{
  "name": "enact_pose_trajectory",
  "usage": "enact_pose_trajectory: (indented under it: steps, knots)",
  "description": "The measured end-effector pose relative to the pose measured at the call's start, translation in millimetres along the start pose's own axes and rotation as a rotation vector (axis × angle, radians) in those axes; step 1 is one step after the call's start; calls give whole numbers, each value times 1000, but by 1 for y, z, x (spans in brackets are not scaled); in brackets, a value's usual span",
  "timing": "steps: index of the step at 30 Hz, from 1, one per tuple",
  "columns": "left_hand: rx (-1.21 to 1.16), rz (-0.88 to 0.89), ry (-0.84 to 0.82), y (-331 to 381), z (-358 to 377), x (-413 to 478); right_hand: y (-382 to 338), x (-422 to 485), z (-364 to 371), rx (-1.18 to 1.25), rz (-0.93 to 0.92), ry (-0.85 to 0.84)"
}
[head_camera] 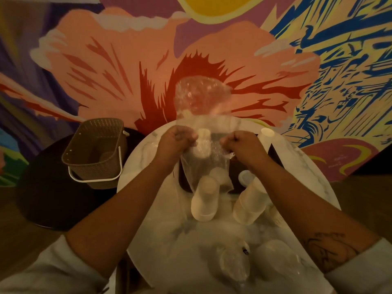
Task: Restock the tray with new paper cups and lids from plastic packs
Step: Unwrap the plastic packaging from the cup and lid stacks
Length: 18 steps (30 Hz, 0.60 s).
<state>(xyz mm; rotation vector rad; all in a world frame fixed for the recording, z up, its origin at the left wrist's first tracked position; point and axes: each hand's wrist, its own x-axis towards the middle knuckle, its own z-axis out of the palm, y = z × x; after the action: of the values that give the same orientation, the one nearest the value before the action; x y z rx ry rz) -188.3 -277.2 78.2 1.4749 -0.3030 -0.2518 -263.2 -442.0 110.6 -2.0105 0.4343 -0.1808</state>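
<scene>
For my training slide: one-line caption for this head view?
Both hands, left hand and right hand, pull a clear plastic pack apart above the dark tray on a marble table.

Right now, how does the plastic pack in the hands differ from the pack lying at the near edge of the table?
The held pack hangs upright between the left hand and right hand; the near pack lies flat, untouched. The held pack looks mostly empty; the near pack looks fuller. Both are clear plastic.

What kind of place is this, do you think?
Probably a cafe or similar hospitality spot: a bold floral mural covers the wall, a round marble table holds stacked paper cups, and both hands pull a plastic pack open.
</scene>
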Motion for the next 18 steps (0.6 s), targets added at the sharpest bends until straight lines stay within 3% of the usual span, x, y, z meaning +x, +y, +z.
enact_pose_trajectory:
  steps: [4, 9, 13, 18]
  knots:
    - [47, -29, -25, 1, -27, 9, -41, 20, 10, 187, -4, 41]
    - [110, -84, 205, -13, -60, 25, -62, 51, 60, 247, 43, 115]
    - [274, -199, 324, -62, -84, 25, -32, 55, 125, 135, 144, 86]
    - [195, -447, 347, -123, -110, 6, 26, 47, 193, -187, 234, -79]
